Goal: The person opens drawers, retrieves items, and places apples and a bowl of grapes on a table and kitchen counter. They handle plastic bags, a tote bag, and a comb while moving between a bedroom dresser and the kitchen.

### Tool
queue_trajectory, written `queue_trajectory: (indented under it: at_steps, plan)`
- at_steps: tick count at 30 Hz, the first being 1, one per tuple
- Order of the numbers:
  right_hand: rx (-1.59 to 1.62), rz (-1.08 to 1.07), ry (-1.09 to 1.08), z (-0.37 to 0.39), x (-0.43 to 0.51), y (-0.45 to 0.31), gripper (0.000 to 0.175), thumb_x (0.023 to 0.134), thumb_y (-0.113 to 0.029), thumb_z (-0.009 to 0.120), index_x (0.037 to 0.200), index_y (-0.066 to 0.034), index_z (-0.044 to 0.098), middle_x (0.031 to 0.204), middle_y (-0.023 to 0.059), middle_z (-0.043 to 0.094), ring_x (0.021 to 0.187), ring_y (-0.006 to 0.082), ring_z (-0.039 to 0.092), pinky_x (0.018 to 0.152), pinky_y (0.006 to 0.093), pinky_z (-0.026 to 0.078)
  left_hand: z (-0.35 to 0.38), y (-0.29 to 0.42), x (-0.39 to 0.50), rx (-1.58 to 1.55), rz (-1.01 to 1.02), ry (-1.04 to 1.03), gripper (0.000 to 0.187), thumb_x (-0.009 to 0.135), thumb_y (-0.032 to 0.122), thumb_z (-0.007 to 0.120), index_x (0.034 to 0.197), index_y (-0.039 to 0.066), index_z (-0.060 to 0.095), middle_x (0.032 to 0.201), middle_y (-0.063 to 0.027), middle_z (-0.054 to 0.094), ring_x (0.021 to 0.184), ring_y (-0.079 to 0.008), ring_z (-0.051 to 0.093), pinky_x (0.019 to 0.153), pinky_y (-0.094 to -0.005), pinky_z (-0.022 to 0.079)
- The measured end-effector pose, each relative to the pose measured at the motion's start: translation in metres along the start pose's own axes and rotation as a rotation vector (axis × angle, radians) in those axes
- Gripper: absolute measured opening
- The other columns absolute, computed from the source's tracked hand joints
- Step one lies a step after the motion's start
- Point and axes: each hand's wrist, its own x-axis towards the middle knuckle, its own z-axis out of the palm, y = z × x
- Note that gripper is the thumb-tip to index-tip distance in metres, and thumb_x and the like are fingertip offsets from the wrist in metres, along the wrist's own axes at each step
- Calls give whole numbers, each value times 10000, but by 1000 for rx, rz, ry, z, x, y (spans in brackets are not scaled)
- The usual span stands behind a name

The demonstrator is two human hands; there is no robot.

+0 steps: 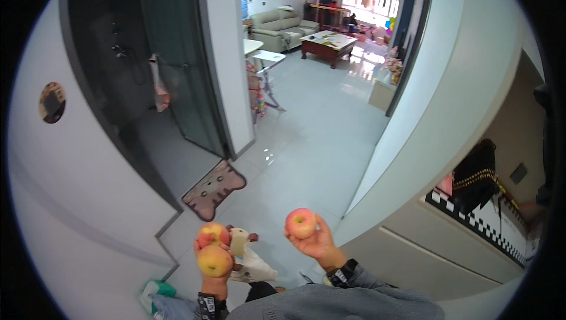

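Two red-yellow apples rest in my left hand [212,278]: a nearer apple [214,261] and, just beyond it, a farther apple [212,234]. My left fingers are mostly hidden behind them. A third, pinkish-red apple [301,223] is held in my right hand [322,245], its dimpled end facing up. Both hands are raised in front of my body, apart from each other. Just right of my left hand and below it is a cream-coloured cloth bag [254,263] with brown parts, partly covered by the hand and apples.
A cat-shaped mat [214,189] lies by the glass door [185,63]. On the right, a cabinet [424,249] bears a black handbag [475,178]. Plastic bags [166,298] are at lower left. Farther off are a folding high chair [265,68], a coffee table [329,46] and a sofa [283,28].
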Motion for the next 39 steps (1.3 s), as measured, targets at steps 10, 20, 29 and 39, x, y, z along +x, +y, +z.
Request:
queue_trajectory:
  at_steps: [10, 20, 29, 39]
  plan:
    - [-28, -296, 114, 51, 166, -129, 567, 773, -361, 601, 1218, -65, 414, 1224, 183, 431, 1070, 397, 453, 881, 437, 442, 52, 65, 247, 166, -69, 72, 766, 742, 612, 539, 1193, 8, 401, 1127, -196, 490, 773, -223, 604, 677, -361, 506]
    - [46, -624, 273, 91, 263, -302, 544, 742, -409, 611, 1165, -99, 467, 1127, 150, 508, 978, 361, 505, 791, 445, 480, 104, 73, 492, 259, -434, 55, 689, 818, 591, 408, 1231, 40, 395, 1160, -195, 478, 783, -241, 596, 693, -363, 506]
    - [-124, -665, 341, 126, 391, -527, 492, 740, -433, 624, 1091, -112, 499, 1012, 115, 559, 854, 306, 573, 667, 375, 537, 155, 45, 701, 132, -370, 13, 750, 785, 541, 535, 1277, 8, 342, 1196, -199, 473, 829, -234, 590, 770, -354, 496]
    - [-632, -394, 96, 276, 637, -680, 497, 766, -367, 627, 1159, -118, 452, 1089, 97, 538, 906, 283, 571, 657, 388, 536, 216, 38, 883, -15, -221, -26, 723, 779, 542, 544, 1315, 108, 328, 1248, -196, 424, 859, -268, 564, 790, -392, 477]
